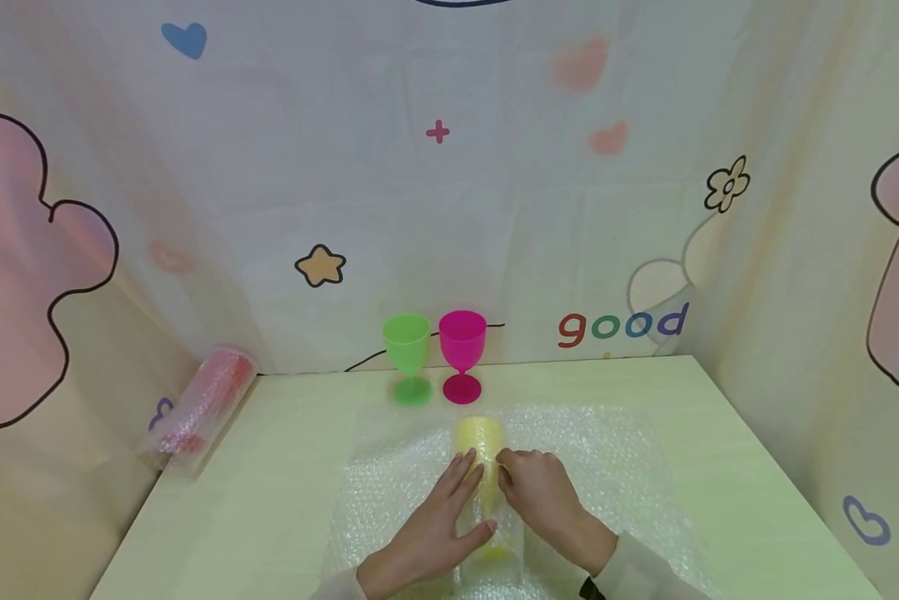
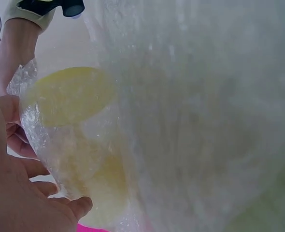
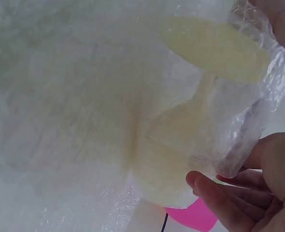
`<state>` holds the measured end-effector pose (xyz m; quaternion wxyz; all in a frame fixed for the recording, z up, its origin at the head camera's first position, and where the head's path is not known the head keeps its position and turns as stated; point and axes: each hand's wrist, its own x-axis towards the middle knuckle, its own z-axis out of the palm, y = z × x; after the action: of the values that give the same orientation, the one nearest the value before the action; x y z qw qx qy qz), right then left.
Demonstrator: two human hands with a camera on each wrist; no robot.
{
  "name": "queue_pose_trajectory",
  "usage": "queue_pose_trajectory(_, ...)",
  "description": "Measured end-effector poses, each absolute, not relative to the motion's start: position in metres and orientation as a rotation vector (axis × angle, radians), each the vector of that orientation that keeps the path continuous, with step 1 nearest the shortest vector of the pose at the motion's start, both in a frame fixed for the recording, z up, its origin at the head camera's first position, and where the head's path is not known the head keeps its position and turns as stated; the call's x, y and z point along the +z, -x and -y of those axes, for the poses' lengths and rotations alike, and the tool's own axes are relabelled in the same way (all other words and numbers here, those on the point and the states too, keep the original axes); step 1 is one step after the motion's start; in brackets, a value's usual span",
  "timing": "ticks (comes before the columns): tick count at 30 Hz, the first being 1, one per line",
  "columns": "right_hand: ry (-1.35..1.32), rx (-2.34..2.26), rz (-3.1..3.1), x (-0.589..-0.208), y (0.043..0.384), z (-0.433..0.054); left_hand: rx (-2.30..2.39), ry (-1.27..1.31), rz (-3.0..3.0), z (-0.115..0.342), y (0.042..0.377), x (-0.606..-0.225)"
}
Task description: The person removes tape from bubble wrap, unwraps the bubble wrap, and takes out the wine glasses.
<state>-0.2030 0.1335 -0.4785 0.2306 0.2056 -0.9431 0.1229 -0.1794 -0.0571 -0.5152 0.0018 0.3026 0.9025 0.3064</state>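
Overall, a pale printed curtain, bearing hearts, a star and the word "good", encloses the work area behind and at both sides. Before it extends a light table. Across its near middle lies a sheet of clear bubble wrap, part of it folded over the yellow goblet. Near the table's far left corner rests a red bundle in similar wrap; its contents are probably a goblet, though the glossy covering blurs the outline. The yellow goblet lies on its side, bowl away from the person and disc-shaped foot toward the person, both visible through the film in the wrist views. The left hand rests on the wrapped goblet, fingers extended, thumb apart and near the foot. The right hand, fingers curled, pinches the wrap at the goblet's right side. Beyond the sheet stand two empty goblets, upright and side by side: pink at right, green at left.
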Motion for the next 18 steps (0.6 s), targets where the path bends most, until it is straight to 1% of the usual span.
queue_pose_trajectory(5,-0.54,0.431,2.613,-0.4768,0.204,-0.1336,0.976,-0.953,-2.812,0.0583,0.18,-0.5167)
queue_pose_trajectory(13,-0.524,0.317,2.637,-0.4721,0.2044,-0.1316,0.945,-0.978,-2.828,0.0575,0.1809,-0.5168)
queue_pose_trajectory(18,-0.543,0.371,2.615,-0.4748,0.208,-0.1338,0.965,-0.975,-2.807,0.057,0.1807,-0.517)
